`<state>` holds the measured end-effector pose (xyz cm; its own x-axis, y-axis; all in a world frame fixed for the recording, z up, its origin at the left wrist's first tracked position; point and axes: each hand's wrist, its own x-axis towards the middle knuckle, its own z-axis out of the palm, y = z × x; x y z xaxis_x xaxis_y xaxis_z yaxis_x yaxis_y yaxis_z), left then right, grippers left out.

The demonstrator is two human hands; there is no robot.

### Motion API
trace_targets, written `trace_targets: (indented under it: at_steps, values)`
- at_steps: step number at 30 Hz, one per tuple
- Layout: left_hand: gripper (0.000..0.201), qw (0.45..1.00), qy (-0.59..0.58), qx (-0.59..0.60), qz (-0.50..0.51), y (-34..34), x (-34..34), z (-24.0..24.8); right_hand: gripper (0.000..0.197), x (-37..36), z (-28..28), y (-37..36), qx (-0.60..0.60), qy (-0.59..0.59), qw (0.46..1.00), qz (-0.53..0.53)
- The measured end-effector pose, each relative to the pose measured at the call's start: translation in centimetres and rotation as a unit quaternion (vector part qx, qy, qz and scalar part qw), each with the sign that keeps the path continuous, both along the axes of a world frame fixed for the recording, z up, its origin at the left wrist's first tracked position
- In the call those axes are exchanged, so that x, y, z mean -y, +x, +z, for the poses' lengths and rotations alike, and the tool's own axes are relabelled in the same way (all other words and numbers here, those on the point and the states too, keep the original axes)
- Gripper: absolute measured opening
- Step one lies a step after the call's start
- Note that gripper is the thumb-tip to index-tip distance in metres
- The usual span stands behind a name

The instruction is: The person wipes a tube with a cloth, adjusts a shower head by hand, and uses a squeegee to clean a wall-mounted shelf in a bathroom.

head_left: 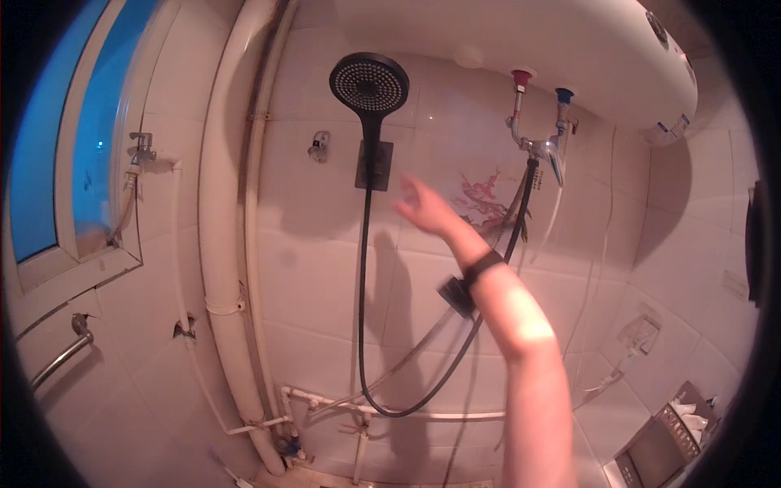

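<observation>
My right hand (423, 205) is raised toward the wall, just right of the shower head's holder. Its fingers point up and left, look somewhat apart, and hold nothing that I can see. A dark band (484, 267) circles the wrist. The black hand shower (370, 85) hangs upright in a square black wall holder (382, 167), its round nozzle face turned toward me. From its handle a black hose (363, 301) loops down and back up behind my forearm to a chrome mixer tap (547, 151). My left hand is out of view.
A white water heater (521, 37) fills the top right. Thick pipes (221, 203) run down at left beside a window (77, 163). A second black square bracket (455, 298) sits beside my forearm. A metal rack (663, 443) stands at lower right, below a wall socket (639, 333).
</observation>
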<state>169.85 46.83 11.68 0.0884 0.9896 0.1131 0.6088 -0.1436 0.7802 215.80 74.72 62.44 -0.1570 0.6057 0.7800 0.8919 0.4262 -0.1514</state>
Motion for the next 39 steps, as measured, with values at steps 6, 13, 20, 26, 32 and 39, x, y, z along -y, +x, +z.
trace_targets:
  at_steps: [6,13,20,26,32,39]
  values:
    - [0.036,0.999,0.018,0.005,0.038,-1.0,-1.8,1.8,0.053,-7.2,7.2,-4.9,-0.121,0.076,0.99,0.004]
    - [0.036,0.999,0.025,0.02,0.003,-0.4,-6.0,3.2,0.053,-8.0,8.8,-6.5,-0.07,0.128,0.987,-0.066]
    - [0.037,0.999,0.017,0.035,-0.037,1.1,-8.8,1.4,0.039,0.0,10.1,-9.6,0.005,0.191,0.982,0.005]
    - [0.037,0.996,0.008,0.051,-0.076,2.4,-9.9,-1.0,0.019,7.9,3.3,-4.1,0.182,0.129,0.964,-0.147]
    - [0.038,0.992,0.004,0.062,-0.112,3.2,-10.7,-2.0,0.02,16.4,2.7,3.3,0.315,0.141,0.865,-0.365]
    - [0.038,0.991,-0.005,0.071,-0.115,2.7,-10.3,-2.8,0.011,19.4,4.7,7.6,0.36,0.047,0.744,-0.561]
